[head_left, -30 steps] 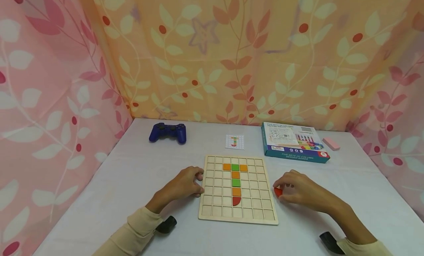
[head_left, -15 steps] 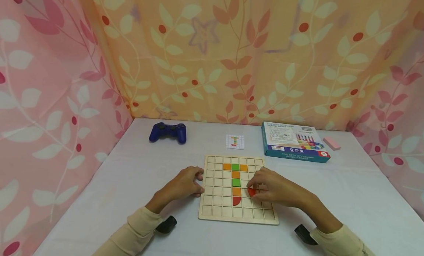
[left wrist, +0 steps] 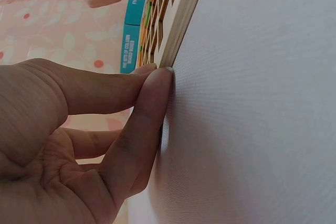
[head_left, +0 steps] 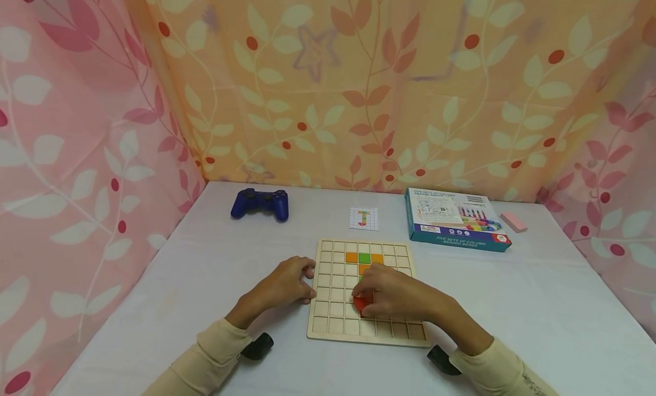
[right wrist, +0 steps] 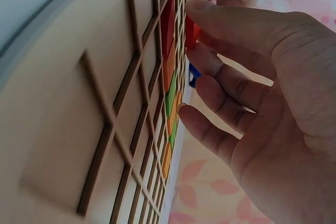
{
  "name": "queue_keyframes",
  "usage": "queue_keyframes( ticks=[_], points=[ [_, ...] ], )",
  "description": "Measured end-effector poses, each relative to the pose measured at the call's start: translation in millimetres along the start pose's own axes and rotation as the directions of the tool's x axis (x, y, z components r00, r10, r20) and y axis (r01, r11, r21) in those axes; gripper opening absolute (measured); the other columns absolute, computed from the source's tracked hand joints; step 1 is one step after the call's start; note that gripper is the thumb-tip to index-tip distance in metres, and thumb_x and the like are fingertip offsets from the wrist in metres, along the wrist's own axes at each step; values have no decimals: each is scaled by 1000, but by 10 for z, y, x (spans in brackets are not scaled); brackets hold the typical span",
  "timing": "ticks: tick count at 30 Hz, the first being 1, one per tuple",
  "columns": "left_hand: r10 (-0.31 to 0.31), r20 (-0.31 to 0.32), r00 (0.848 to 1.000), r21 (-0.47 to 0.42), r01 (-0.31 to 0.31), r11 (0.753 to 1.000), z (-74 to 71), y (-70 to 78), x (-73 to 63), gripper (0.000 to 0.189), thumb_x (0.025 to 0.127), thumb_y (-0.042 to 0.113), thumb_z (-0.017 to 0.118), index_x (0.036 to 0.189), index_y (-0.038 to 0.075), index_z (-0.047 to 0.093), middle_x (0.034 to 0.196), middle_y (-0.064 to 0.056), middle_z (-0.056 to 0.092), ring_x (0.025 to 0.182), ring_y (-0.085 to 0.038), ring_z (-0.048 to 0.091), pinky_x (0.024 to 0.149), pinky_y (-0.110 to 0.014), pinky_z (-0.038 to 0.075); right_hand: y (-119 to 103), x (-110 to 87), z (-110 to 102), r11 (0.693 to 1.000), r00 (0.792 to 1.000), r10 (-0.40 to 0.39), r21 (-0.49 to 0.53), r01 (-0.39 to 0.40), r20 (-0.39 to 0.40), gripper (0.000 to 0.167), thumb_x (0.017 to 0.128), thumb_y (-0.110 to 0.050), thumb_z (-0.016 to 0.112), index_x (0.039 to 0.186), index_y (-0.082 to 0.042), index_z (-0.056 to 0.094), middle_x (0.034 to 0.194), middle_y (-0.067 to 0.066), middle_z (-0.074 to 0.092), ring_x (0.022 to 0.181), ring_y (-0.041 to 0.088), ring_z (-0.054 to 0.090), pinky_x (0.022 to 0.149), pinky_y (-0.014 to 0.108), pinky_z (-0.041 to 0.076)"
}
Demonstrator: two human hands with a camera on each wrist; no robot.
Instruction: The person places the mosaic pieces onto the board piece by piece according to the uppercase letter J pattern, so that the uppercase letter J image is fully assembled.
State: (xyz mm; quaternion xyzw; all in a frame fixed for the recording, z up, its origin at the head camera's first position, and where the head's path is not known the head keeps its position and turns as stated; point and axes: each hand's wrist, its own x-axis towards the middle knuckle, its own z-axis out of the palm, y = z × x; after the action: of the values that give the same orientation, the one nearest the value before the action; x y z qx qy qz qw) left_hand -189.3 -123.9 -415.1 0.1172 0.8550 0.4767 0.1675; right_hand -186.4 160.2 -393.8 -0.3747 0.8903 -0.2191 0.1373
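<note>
A square wooden grid board (head_left: pixel 335 326) lies on the white table. Along its left edge, the bent fingertips and thumb of my left hand (head_left: pixel 288 281) touch the side, a gap between them. My right hand (head_left: pixel 397 293) reaches over the board and pinches a red rounded tile (right wrist: pixel 192 32) between thumb and finger. That tile overlaps the lower part of the tile column in the head view. A dark red tile (right wrist: pixel 167 27) sits in the board there, largely hidden by the hand from above. Orange tiles (head_left: pixel 351 257) and green tiles (head_left: pixel 364 258) fill other squares.
Behind the board lies a small pattern card (head_left: pixel 364 219). A blue game controller (head_left: pixel 259 204) is at the back left. At the back right are a flat boxed bead set (head_left: pixel 456 219) and a pink eraser-like block (head_left: pixel 513 221). Floral curtains (head_left: pixel 328 88) surround the table.
From beyond the board's right edge, my right hand has moved left with the red rounded tile, now over the tile column. My left hand has stayed at the board's left edge.
</note>
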Motion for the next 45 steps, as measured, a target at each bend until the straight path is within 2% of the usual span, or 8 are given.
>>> queue_keyframes(
  ticks=[2, 8, 14, 24, 29, 35, 40, 45],
  points=[
    [0, 1, 1000, -2, 0, 1000, -1, 5, -3, 65, 84, -11, 81, 143, -13, 53, 114, -13, 58, 72, -13, 68, 65, -26, 62, -25, 26, 18, 1000, 1000, -8, -3, 8, 4, 30, 90, -33, 85, 118, -22, 81, 105, -14, 65, 102, 9, 54, 89, 27, 55],
    [-6, 6, 1000, -12, 6, 1000, 0, 10, -7, 65, 85, -11, 80, 144, -13, 52, 114, -13, 58, 72, -13, 68, 65, -27, 63, -83, 61, 68, 1000, 1000, -20, -11, 20, 12, 27, 91, -33, 86, 116, -23, 81, 107, -15, 65, 105, 7, 53, 94, 27, 56],
    [-9, 6, 1000, -4, 10, 1000, 6, 1, -1, 65, 85, -11, 81, 143, -12, 53, 113, -13, 58, 72, -13, 67, 65, -27, 63, -121, 88, 97, 1000, 1000, -13, -17, 13, 26, 28, 90, -32, 87, 115, -21, 81, 105, -14, 66, 102, 7, 52, 90, 24, 56],
    [-7, 10, 1000, -9, 7, 1000, -1, 0, -6, 64, 85, -11, 81, 143, -12, 54, 113, -13, 59, 71, -13, 67, 65, -27, 63, -119, 97, 148, 997, 1000, -26, -68, 26, -3, 24, 93, -35, 83, 114, -23, 81, 102, -15, 65, 102, 7, 50, 92, 30, 52],
    [2, 12, 1000, -5, -2, 1000, 5, 2, -4, 64, 85, -11, 81, 143, -13, 53, 113, -13, 58, 71, -13, 68, 65, -27, 62, -114, 74, 149, 996, 999, -30, -88, 29, -12, 19, 94, -30, 82, 112, -23, 82, 100, -15, 64, 99, 7, 50, 89, 29, 51],
    [5, 10, 1000, 3, -5, 1000, 12, 3, 4, 65, 84, -11, 81, 143, -13, 54, 112, -13, 58, 71, -13, 67, 64, -26, 62, -102, 57, 142, 996, 1000, -24, -86, 23, -20, 19, 94, -31, 82, 111, -23, 82, 100, -15, 65, 99, 6, 50, 90, 29, 52],
    [5, 13, 1000, 10, -5, 1000, 18, -1, 12, 65, 84, -11, 82, 143, -13, 54, 112, -13, 58, 72, -13, 66, 64, -25, 62, -50, -16, 139, 994, 997, -42, -100, 36, -64, 20, 97, -34, 77, 112, -22, 82, 100, -14, 66, 100, 7, 52, 91, 32, 52],
    [-5, 15, 1000, 5, 5, 1000, 25, -3, 12, 67, 84, -11, 82, 144, -13, 53, 113, -13, 58, 73, -13, 66, 64, -25, 62, 68, -213, 50, 996, 994, 32, -80, -40, -104, 21, 99, -30, 74, 115, -21, 82, 105, -15, 68, 103, 7, 54, 94, 34, 56]
  ],
)
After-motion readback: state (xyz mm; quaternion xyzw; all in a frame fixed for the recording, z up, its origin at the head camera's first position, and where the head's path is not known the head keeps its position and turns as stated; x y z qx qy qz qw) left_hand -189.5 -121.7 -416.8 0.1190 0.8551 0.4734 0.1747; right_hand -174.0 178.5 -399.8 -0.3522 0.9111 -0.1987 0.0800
